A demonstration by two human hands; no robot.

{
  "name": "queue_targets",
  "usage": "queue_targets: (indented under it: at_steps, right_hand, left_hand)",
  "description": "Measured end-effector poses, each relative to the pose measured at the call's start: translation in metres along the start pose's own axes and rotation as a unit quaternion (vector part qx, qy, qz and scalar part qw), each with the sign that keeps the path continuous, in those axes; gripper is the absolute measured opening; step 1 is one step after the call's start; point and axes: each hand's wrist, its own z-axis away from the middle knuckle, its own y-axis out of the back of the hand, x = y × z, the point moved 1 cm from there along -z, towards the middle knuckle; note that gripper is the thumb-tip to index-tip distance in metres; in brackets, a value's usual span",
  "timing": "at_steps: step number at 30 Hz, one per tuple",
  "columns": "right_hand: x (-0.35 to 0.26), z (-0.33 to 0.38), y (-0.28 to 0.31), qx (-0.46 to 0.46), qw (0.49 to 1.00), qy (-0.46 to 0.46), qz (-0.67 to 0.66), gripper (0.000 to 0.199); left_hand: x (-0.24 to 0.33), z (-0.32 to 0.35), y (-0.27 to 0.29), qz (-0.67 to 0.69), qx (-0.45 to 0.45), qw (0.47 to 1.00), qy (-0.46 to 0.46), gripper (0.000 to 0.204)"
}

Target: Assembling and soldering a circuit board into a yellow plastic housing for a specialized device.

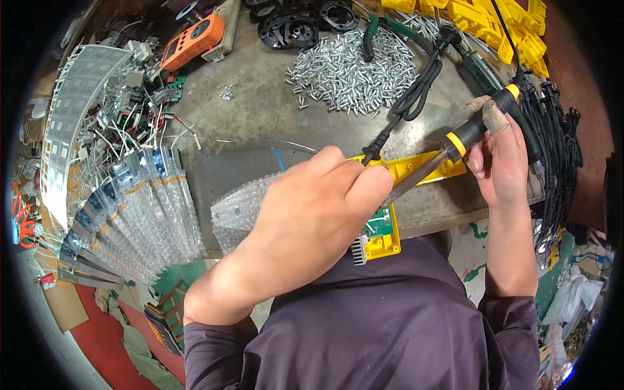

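My right hand (504,156) grips the black-and-yellow handle of a soldering iron (478,127); tan coverings wrap two of its fingertips. The iron's metal barrel slants down to the left, its tip hidden behind my left hand. My left hand (318,201) is closed over a yellow plastic housing (390,247), fingertips out of sight, so what they pinch cannot be made out. Inside the housing sits a green circuit board (382,224), with a white comb-like connector (359,250) at its edge. A black cable (409,97) rises from the housing. One thin silvery wire (286,142) runs behind my left hand.
A heap of screws (354,71) lies at the back, near green-handled pliers (400,29) and black round parts (289,29). Yellow housings (481,29) and black cables (552,143) fill the right. Bubble-wrapped strips (143,214), loose electronics and an orange device (194,42) occupy the left.
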Motion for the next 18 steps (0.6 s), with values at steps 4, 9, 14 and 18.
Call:
queue_targets:
  at_steps: [4, 9, 14, 18]
  right_hand:
    - [-0.002, 0.001, -0.002, 0.005, 1.000, -0.007, 0.004, 0.031]
    - [-0.004, 0.002, 0.000, -0.022, 1.000, -0.013, 0.012, 0.030]
    - [-0.004, 0.003, -0.004, -0.003, 1.000, -0.021, 0.019, 0.030]
    - [-0.004, 0.003, -0.004, -0.014, 1.000, -0.015, 0.023, 0.031]
  left_hand:
    - [0.003, 0.000, 0.000, -0.018, 0.005, 1.000, 0.000, 0.017]
    - [0.010, -0.003, 0.002, -0.043, -0.030, 0.999, 0.003, 0.018]
    - [0.008, -0.002, 0.001, -0.031, -0.030, 0.999, 0.006, 0.018]
    - [0.010, -0.001, 0.001, -0.034, -0.026, 0.999, 0.012, 0.019]
